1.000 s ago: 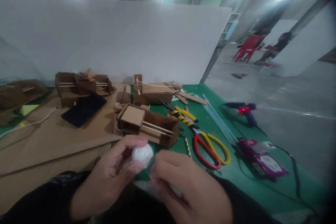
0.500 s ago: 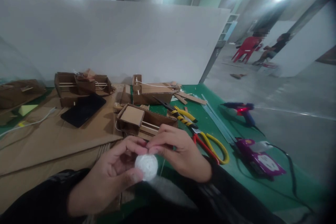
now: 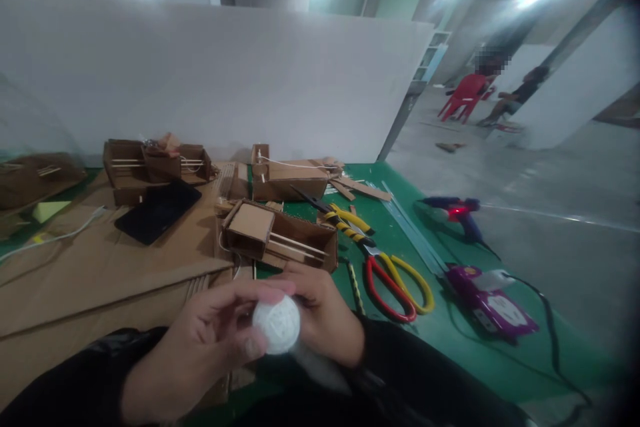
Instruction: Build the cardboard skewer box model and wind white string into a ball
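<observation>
In my left hand (image 3: 200, 337) I hold a roll of white string (image 3: 277, 325) by its edge, thumb in front and fingers over the top. Its round, wound end faces me. My right hand (image 3: 325, 313) is closed against the far right side of the roll, and its fingertips are partly hidden behind it. Just beyond my hands lies an open cardboard box (image 3: 300, 227) with thin wooden sticks across it. Right of that are red-and-yellow-handled scissors (image 3: 393, 287), pliers (image 3: 350, 223) with black-and-yellow grips, and a thin patterned stick (image 3: 355, 288).
More cardboard boxes (image 3: 290, 187) stand along the white partition (image 3: 215, 80). A dark flat panel (image 3: 159, 212) rests on cardboard sheets (image 3: 115, 267) at left. Clear glue sticks (image 3: 413, 233), a glue gun (image 3: 463, 212) and a purple power strip (image 3: 493, 310) with a cable are at right. Seated people are beyond.
My right hand has moved down and left, from above the roll to behind its right side. The roll has shifted slightly left, and the scissors' red handle and patterned stick now show fully.
</observation>
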